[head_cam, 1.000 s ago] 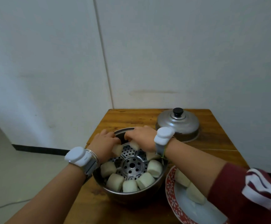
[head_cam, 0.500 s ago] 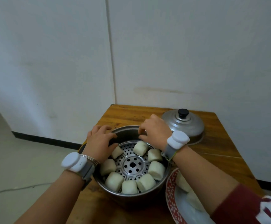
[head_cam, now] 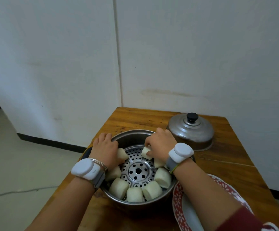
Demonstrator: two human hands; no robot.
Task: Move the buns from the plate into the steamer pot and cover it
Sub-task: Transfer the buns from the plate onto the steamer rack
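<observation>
Pot (head_cam: 135,200) sits on the tabletop (head_cam: 135,117); I take it as my landmark. Steel wall, perforated rack (head_cam: 138,170) inside with a round hole at its middle.

Buns (head_cam: 134,194) ring the rack's edge. I count four along the pot's near side, side by side and touching. One more at the pot's left, half hidden under the left wrist. One at the pot's right, mostly hidden under the right wrist. Centre of the rack is bare.

Left hand (head_cam: 104,150) is inside the pot at its far left, fingers curled over the rim there. A bun (head_cam: 122,154) lies against the palm side of it. I cannot tell from here whether the hand grips that bun or only rests beside it.

Right hand (head_cam: 160,144) is inside the pot at its far right. Fingertips and thumb are pinched on a bun (head_cam: 145,152), which is down at rack level. I cannot tell if it rests on the rack.

Both wrists carry white bands (head_cam: 180,152); the left also has thin metal bangles.

Lid (head_cam: 190,130) stands behind and right of the pot, flat on the tabletop, black knob up, just beside the right hand but not touching it.

Plate (head_cam: 177,200), red patterned rim, is right of the pot on the near side, rim close against the pot wall. The right forearm and dark red sleeve (head_cam: 245,219) cross over it, so I cannot see whether any buns lie on it.
</observation>
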